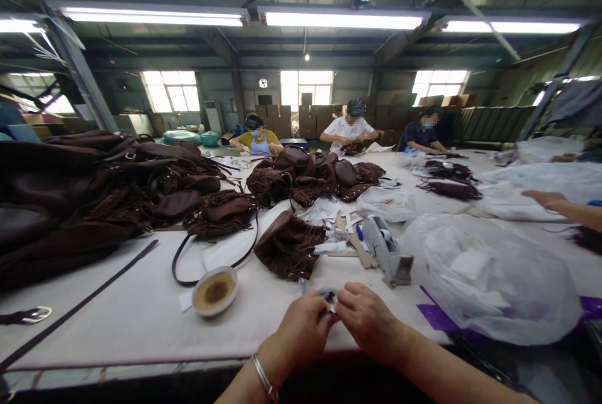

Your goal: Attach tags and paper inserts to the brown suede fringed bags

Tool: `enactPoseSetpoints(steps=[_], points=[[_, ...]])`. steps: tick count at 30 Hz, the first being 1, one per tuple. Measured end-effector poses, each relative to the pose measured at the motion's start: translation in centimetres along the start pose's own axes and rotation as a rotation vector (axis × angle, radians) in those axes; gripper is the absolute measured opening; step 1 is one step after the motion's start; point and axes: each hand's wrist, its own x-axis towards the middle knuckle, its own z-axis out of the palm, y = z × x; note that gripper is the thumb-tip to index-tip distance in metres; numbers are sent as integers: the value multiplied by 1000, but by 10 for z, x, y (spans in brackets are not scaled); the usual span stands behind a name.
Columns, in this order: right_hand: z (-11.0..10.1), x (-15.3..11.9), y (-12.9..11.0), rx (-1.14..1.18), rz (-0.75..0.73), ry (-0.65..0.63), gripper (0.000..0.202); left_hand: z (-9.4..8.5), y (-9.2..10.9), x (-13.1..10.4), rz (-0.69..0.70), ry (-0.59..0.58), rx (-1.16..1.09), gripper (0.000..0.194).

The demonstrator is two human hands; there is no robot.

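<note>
My left hand [305, 324] and my right hand [365, 315] meet near the table's front edge, fingers pinched together. Between them is a small dark piece in thin whitish wrapping [329, 296]; its exact kind is partly hidden by my fingers. Just beyond lies a dark brown fringed bag [289, 247]. Left of my hands sits a round white dish [215, 291] with a tan inside and a dark patch in its middle. A grey tape dispenser [386, 250] stands beyond my right hand.
Brown bags pile up at the left [89, 184] and in the middle [315, 172]. A translucent plastic bag [493, 278] bulges at the right. Dark straps [94, 297] lie on the pale table. Co-workers sit across it; another person's hand [545, 198] reaches in at right.
</note>
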Motion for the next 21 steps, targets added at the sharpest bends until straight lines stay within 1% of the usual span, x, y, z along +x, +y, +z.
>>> enactPoseSetpoints(steps=[3,4,6,8,9,12,15,17,18,20,21], points=[[-4,-3,-4,-69,16,2,11,-3,-1,5,-82,7,-90,27],[-5,-4,-6,-83,21,0,9,-4,-2,6,-134,-19,-159,27],[-5,-6,-10,-102,21,27,13,-7,-3,8,-251,-104,-311,27],[-3,-7,-13,-116,18,96,17,-9,-3,9,-331,-190,-411,30],[-3,-7,-15,-121,20,139,18,-10,-2,9,-353,-210,-440,34],[-2,-5,-19,-106,75,243,18,-9,2,10,-399,-182,-522,40],[-3,-9,-19,-41,153,274,18,-6,2,11,-406,-125,-573,40],[-5,-16,-9,-4,224,272,21,-4,-1,11,-377,-79,-542,40],[-7,-21,1,11,275,274,22,-3,-4,11,-358,-49,-512,41],[-14,-33,31,43,434,288,24,0,-11,10,-313,11,-442,46],[-19,-40,50,67,555,293,24,2,-14,9,-285,35,-411,48]])
